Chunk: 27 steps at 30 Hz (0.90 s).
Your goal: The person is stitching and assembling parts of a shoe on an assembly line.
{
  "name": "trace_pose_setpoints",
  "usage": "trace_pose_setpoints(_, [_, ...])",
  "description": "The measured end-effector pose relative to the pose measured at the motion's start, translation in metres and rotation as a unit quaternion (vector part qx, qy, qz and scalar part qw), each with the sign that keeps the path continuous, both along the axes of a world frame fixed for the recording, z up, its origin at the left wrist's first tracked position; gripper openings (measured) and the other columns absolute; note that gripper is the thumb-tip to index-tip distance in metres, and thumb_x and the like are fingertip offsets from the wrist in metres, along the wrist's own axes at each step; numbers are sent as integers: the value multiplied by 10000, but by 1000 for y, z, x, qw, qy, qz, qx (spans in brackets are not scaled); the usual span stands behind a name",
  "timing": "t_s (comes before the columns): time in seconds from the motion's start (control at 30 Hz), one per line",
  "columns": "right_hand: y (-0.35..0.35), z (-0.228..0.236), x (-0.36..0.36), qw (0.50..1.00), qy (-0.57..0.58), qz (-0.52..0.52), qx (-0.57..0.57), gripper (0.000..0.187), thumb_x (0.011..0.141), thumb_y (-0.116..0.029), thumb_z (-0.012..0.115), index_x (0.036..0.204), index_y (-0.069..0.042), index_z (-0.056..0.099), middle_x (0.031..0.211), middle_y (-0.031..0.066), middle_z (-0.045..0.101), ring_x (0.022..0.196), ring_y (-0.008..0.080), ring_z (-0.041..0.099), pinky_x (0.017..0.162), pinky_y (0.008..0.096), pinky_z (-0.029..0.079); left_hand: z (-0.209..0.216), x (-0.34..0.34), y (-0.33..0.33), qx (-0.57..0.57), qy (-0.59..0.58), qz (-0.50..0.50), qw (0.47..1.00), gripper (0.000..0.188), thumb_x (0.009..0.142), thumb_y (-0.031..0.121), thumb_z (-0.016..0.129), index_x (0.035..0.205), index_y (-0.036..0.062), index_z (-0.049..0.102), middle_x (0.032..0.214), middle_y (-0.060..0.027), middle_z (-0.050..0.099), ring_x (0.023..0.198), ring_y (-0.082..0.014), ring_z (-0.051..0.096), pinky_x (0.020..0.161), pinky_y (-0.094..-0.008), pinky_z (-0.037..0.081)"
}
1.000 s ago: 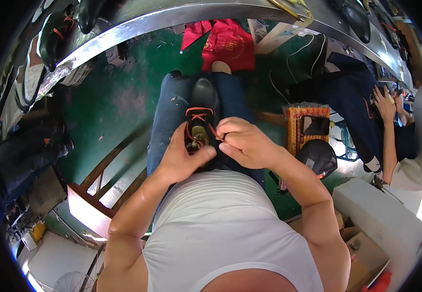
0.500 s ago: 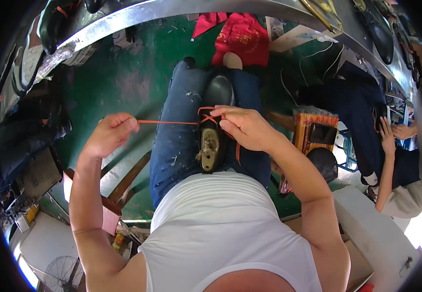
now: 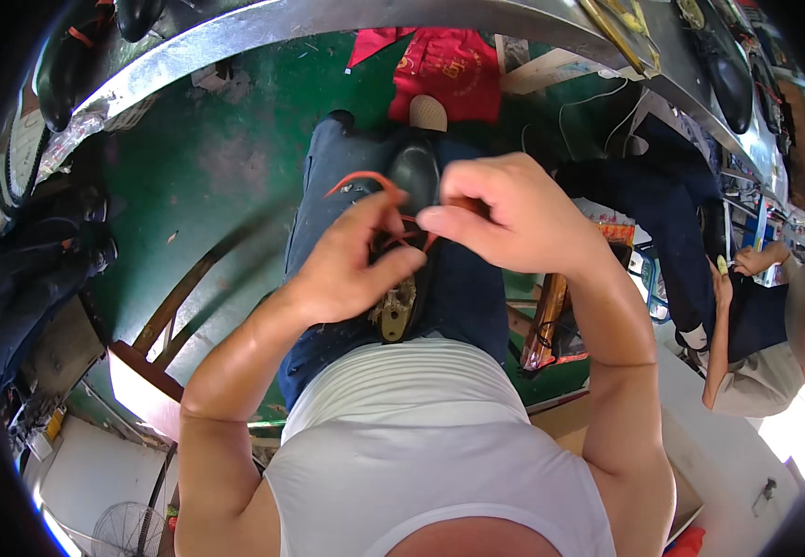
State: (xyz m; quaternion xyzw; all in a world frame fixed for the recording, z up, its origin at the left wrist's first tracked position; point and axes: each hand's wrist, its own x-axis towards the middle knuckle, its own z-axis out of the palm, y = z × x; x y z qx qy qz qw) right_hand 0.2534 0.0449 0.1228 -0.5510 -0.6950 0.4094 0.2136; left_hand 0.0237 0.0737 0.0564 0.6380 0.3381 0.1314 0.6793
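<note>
A black leather shoe [image 3: 415,174] lies along my lap between my thighs, toe pointing away from me. The worn, yellowish shoe last [image 3: 393,325] shows at its heel end. An orange shoelace [image 3: 362,175] runs at the shoe's throat, with one length arching up over my left fingers. My left hand [image 3: 351,265] pinches the lace just above the shoe's opening. On the right side, the curled fingers of my right hand [image 3: 512,215] grip another part of the lace close by. Both hands hide most of the lacing and the eyelets.
A metal workbench [image 3: 263,32] curves across the far side, bearing black shoes [image 3: 714,70]. A red cloth bag [image 3: 446,76] lies on the green floor. A co-worker [image 3: 755,343] sits at right, hands near another shoe. A wooden chair [image 3: 175,297] is at left, a fan [image 3: 129,529] at lower left.
My left hand has come in from far left to the shoe, so the stretched lace is now slack and curved. My right hand has lifted slightly and shifted right and away from me.
</note>
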Motion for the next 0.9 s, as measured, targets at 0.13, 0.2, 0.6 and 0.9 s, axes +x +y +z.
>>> trace_pose_setpoints(0.13, [33,-13,-20,995,22,65,74,301,932,-261,666,791,1,619,726,101,618,589,259,578,558,339,461,-5,18,10,-25,-62,-70,995,194,982,196,607,998,9,655,867,-67,655,779,-185,614,723,-333,499])
trace_pose_setpoints(0.2, [33,-20,-15,992,61,35,106,299,953,-264,631,830,9,631,767,110,626,617,252,592,578,338,474,4,14,26,-173,-34,-80,981,229,977,229,619,894,24,680,831,-136,645,738,-263,611,687,-341,494])
trace_pose_setpoints(0.6, [-24,-75,2,921,275,8,-277,225,981,-139,579,1136,-16,687,956,31,694,880,111,637,786,280,521,-9,13,34,625,-178,-127,749,217,687,166,774,855,64,683,973,-64,663,879,-224,662,675,-337,505])
trace_pose_setpoints(0.9, [-48,-69,30,968,183,-77,-156,247,952,-106,618,1166,-1,681,957,92,749,832,149,697,785,289,541,-35,-59,-5,-238,59,201,948,170,824,14,700,987,-26,674,852,-129,724,741,-254,708,615,-346,532])
